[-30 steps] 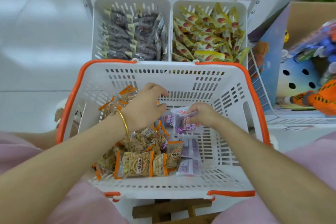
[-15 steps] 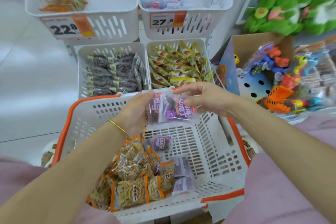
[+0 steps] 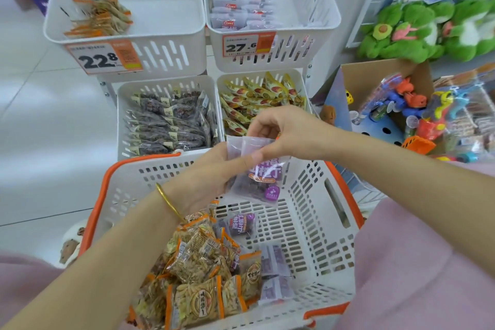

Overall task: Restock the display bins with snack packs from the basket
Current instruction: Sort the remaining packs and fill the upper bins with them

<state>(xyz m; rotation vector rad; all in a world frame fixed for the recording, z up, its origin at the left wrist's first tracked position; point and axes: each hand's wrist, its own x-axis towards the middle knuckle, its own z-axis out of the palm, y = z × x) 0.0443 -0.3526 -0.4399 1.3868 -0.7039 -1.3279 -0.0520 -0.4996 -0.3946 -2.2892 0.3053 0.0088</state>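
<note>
We are reading tag 22.8 (image 3: 103, 59) | tag 27.6 (image 3: 247, 45) | left hand (image 3: 206, 179), right hand (image 3: 286, 131) both pinching purple packs (image 3: 255, 185) over basket (image 3: 318, 225)

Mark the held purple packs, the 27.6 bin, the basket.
Translucent purple snack packs (image 3: 257, 187): head view, front face.
White slotted bin tagged 27.6 (image 3: 300, 47): head view, front wall.
Orange-rimmed white basket (image 3: 317, 236): head view, right wall.

Left hand (image 3: 206, 177): fingers hidden behind purple packs (image 3: 254, 185); pack count unresolved. Upper bins (image 3: 171, 53): back walls cut off at top edge. Price tags (image 3: 104, 59): small print illegible. Green plush toys (image 3: 417, 32): blurred
</note>
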